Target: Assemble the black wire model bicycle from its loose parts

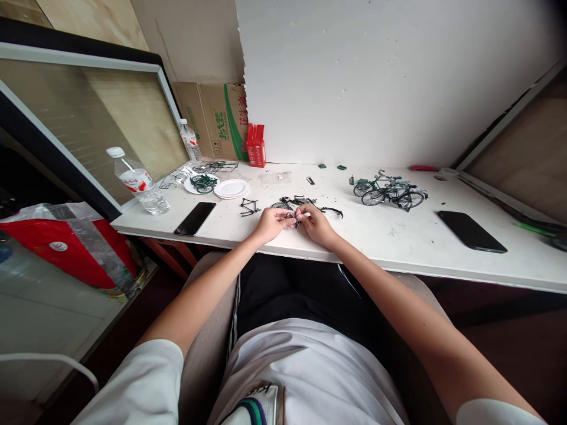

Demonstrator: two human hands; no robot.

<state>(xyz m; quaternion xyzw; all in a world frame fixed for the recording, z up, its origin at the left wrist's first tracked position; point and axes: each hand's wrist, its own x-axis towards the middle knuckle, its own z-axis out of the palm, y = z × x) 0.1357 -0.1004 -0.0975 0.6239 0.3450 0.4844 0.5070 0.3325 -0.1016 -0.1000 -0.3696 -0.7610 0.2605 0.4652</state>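
Note:
My left hand (273, 224) and my right hand (315, 223) meet above the table's front edge, fingertips pinched close together. Between them is a small dark model bicycle part (297, 223), mostly covered by the fingers, so its exact kind is hard to make out. Just behind the fingers lie black model bicycle parts (299, 200), among them a spoked wheel (282, 205). A black curved piece (333, 211) rests to the right of my right hand. Left of my left hand sits a small black frame piece (250, 206).
Assembled model bicycles (390, 192) stand on the white table (376, 236) at right, near a black phone (472, 231). At left are another phone (195, 218), a water bottle (140, 183), a white plate (231, 188) and green parts (204, 183). A red box (256, 145) stands behind.

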